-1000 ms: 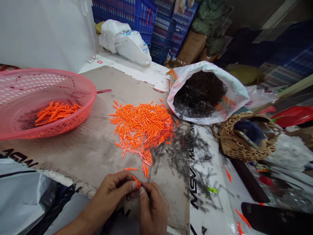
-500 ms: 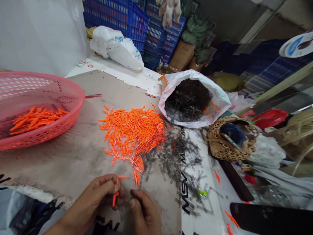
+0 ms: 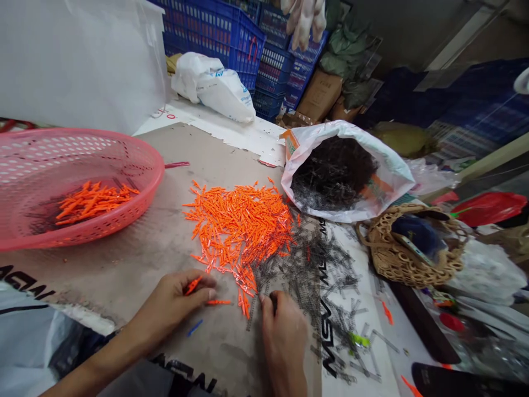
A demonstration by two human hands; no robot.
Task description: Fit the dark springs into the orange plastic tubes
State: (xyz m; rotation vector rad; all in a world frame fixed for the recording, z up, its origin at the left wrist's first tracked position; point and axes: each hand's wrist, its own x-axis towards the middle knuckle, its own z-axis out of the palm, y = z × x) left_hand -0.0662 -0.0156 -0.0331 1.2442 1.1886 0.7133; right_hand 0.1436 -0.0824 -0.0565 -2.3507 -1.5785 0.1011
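Observation:
My left hand rests on the cardboard sheet with its fingers closed on a small orange plastic piece. Another orange piece lies just beyond its fingertips. My right hand reaches to the near edge of the scattered grey metal springs, fingers curled down onto them; what they pinch is hidden. The big pile of orange pieces lies just past both hands.
A pink basket with orange pieces stands at the left. A white bag of springs lies open beyond the pile, a woven basket at the right. Blue crates and a white sack stand behind. A small blue bit lies near my left wrist.
My hands were together at the near edge, working one orange piece. They have parted: the left keeps the orange piece, the right has reached forward onto the springs.

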